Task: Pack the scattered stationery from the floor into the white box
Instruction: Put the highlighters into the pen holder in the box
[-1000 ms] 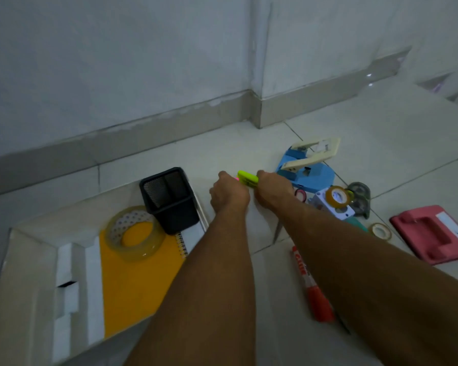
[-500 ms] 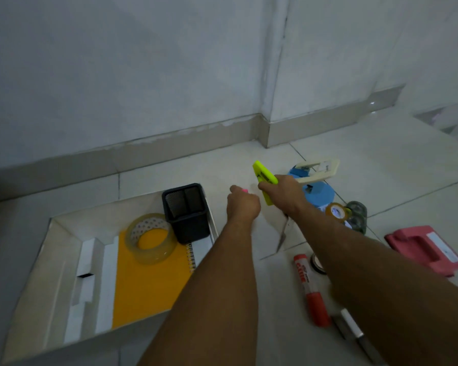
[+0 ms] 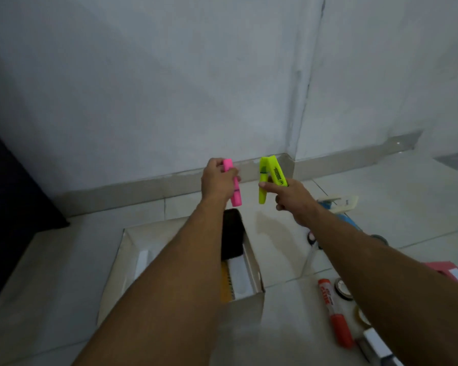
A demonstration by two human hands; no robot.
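**Left hand** [image 3: 217, 180]: raised above the far end of the white box [image 3: 249, 305]. Its fingers [image 3: 229, 172] are curled round a pink highlighter [image 3: 236, 192], which hangs roughly upright.

**Right hand** [image 3: 292, 200]: level with the left and near it, out over the floor [image 3: 381, 180] just beside the box. Thumb and fingers pinch two yellow highlighters [image 3: 261, 170]. They meet at the top and splay apart below.

**White box**: open on the floor under the left forearm. We see a black mesh pen holder [image 3: 232, 239] at its far end and an orange spiral notebook [image 3: 224, 287] beneath. The arm hides the rest.

**Not yet packed, on the floor to the right:**
- a red marker [image 3: 333, 310]
- tape rolls [image 3: 343, 289]
- a blue hole punch [image 3: 337, 211]
- a pink item [image 3: 444, 276] at the edge, too cut off to name

**Step in hand:** we judge this to be the carry, with three highlighters lifted and none yet in the box.

**Next move:**
- Bring the right hand leftward until both hands are over the box.
- Lower them toward the pen holder or the bare space beside it.
- Only then loosen the fingers.
- The splayed yellow pair looks lightly held, so we would set it down low rather than drop it.
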